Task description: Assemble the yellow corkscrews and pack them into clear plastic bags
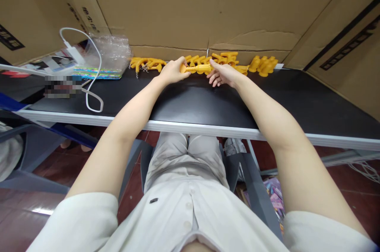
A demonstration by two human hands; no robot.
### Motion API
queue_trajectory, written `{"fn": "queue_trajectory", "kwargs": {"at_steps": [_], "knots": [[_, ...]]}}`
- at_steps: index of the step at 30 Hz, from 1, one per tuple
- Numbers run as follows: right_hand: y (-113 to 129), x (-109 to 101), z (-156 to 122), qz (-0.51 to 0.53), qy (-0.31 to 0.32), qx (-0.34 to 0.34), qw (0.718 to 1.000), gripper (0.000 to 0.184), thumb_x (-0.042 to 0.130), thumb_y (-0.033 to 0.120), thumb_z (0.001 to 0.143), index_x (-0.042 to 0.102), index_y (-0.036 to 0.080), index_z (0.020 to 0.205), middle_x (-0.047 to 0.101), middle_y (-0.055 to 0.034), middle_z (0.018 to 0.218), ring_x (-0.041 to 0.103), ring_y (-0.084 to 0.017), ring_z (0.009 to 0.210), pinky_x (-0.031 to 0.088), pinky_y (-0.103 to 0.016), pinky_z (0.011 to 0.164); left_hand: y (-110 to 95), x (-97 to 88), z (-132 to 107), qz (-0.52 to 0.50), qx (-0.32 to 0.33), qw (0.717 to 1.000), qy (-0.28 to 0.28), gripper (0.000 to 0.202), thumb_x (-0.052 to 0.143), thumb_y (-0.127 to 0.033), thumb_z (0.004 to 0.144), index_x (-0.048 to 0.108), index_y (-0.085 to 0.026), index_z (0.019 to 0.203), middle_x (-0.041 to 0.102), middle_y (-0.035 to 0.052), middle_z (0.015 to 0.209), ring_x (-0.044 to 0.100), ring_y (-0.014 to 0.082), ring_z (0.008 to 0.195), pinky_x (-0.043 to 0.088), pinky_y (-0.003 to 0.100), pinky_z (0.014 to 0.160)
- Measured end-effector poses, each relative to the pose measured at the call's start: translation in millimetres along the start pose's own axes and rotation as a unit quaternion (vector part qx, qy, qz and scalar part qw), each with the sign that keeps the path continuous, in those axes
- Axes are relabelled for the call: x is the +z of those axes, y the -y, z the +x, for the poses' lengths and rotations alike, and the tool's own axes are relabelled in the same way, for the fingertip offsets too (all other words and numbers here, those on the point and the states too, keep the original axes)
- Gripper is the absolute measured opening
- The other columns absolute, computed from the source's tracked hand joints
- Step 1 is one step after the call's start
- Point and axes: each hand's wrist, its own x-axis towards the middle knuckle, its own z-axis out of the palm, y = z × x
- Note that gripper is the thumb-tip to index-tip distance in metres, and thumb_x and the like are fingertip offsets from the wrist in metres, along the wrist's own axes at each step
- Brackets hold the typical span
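My left hand [173, 72] is closed around one end of a yellow plastic piece [197, 69] at the far side of the black table [311, 101]. My right hand [223, 74] touches the other end of that piece with thumb and forefinger; its other fingers curl loosely. Behind both hands, a row of several similar yellow plastic pieces [228, 59] lies along the cardboard wall. A separate cluster of yellow pieces with metal springs [147, 64] lies to the left, and another yellow group [265, 65] to the right.
Cardboard walls [184, 6] stand at the back and right of the table. At the left lie a clear plastic bag [111, 52] over a colourful packet [95, 72], and a white charger with cable [89, 86]. Grey chairs and red floor show below.
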Motion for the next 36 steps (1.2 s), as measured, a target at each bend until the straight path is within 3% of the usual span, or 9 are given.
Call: {"fn": "queue_trajectory", "kwargs": {"at_steps": [5,11,16,20,25,32,36], "knots": [[0.1,-2.4,-1.3,0.009,-0.009,-0.001,1.000,0.069,0.068,0.086,0.097,0.073,0.018,0.106,0.074,-0.0074,0.070,0.067,-0.016,0.048,0.051,-0.024,0.047,4.8,1.4,2.5,-0.007,0.012,1.000,-0.002,0.042,0.077,-0.036,0.091,0.068,-0.023,0.131,0.077,0.0116,0.115,0.073,0.0373,0.121,0.053,0.050,0.115],[4.1,-6.2,-7.8,0.043,-0.013,-0.016,0.999,0.040,0.087,0.051,0.100,0.072,0.019,0.117,0.083,-0.0097,0.101,0.076,-0.016,0.063,0.058,-0.023,0.054,14.1,5.9,7.8,-0.008,0.029,0.999,-0.010,0.042,0.078,-0.039,0.091,0.069,-0.024,0.129,0.077,0.0091,0.110,0.074,0.0350,0.116,0.055,0.048,0.113],[5.7,-6.5,-9.4,0.057,-0.015,-0.032,0.998,0.040,0.092,0.024,0.096,0.071,0.019,0.130,0.083,-0.0094,0.115,0.080,-0.015,0.073,0.063,-0.023,0.064,12.0,5.1,6.9,0.004,0.027,1.000,-0.006,0.040,0.077,-0.039,0.093,0.069,-0.021,0.128,0.077,0.0102,0.111,0.074,0.0363,0.116,0.055,0.049,0.111],[5.0,-6.4,-8.3,0.057,-0.019,-0.038,0.997,0.033,0.094,0.026,0.095,0.075,0.017,0.121,0.083,-0.0127,0.121,0.080,-0.015,0.073,0.064,-0.024,0.066,10.8,5.1,6.1,0.004,0.032,0.999,-0.002,0.039,0.077,-0.037,0.093,0.068,-0.021,0.127,0.077,0.0108,0.112,0.074,0.0366,0.117,0.055,0.049,0.110],[4.0,-7.0,-9.7,0.063,-0.012,-0.047,0.997,0.036,0.092,0.045,0.096,0.077,0.015,0.108,0.082,-0.0176,0.124,0.077,-0.015,0.071,0.065,-0.027,0.065,13.2,6.3,6.8,-0.006,0.038,0.999,-0.003,0.039,0.076,-0.038,0.093,0.068,-0.021,0.127,0.077,0.0106,0.111,0.074,0.0359,0.115,0.055,0.048,0.109],[4.2,-3.7,-9.0,0.064,-0.034,-0.032,0.997,0.037,0.089,0.050,0.098,0.078,0.016,0.108,0.081,-0.0106,0.094,0.076,-0.016,0.067,0.065,-0.026,0.064,15.1,7.8,9.0,-0.010,0.035,0.999,0.002,0.041,0.077,-0.040,0.093,0.068,-0.023,0.129,0.076,0.0095,0.112,0.072,0.0354,0.118,0.053,0.048,0.112],[3.3,-3.0,-7.8,0.071,-0.035,-0.026,0.997,0.035,0.088,0.048,0.100,0.078,0.017,0.114,0.079,-0.0080,0.087,0.075,-0.016,0.064,0.066,-0.028,0.065,15.8,8.5,9.9,-0.009,0.039,0.999,0.005,0.041,0.076,-0.041,0.093,0.068,-0.025,0.130,0.076,0.0082,0.111,0.072,0.0353,0.118,0.052,0.048,0.112]]}}
